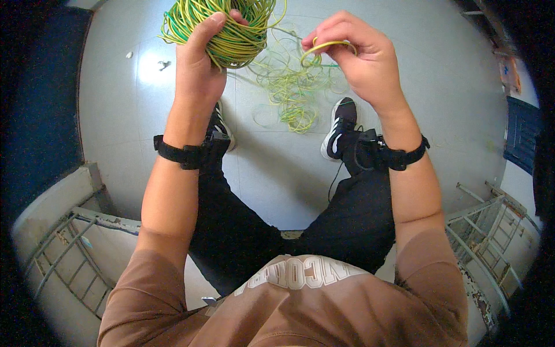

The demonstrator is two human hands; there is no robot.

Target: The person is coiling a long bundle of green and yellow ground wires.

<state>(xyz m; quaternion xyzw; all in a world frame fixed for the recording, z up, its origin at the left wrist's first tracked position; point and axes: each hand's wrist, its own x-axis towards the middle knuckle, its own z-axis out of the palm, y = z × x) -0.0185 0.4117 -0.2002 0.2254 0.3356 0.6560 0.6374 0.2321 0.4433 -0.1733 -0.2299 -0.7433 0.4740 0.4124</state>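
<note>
My left hand is closed round a thick coil of yellow-green wire, held up at the top of the view. The thumb lies across the coil's front, and most of the other fingers are hidden behind it. To the right, my right hand pinches a loop of the same wire between thumb and fingers. A loose tangle of yellow-green wire lies on the floor below and between the hands. Thin strands run up from it toward the right hand.
My black shoes stand either side of the tangle on the pale tiled floor. Small whitish scraps lie at the left. Metal racks flank my seat on both sides. A dark blue panel stands at far left.
</note>
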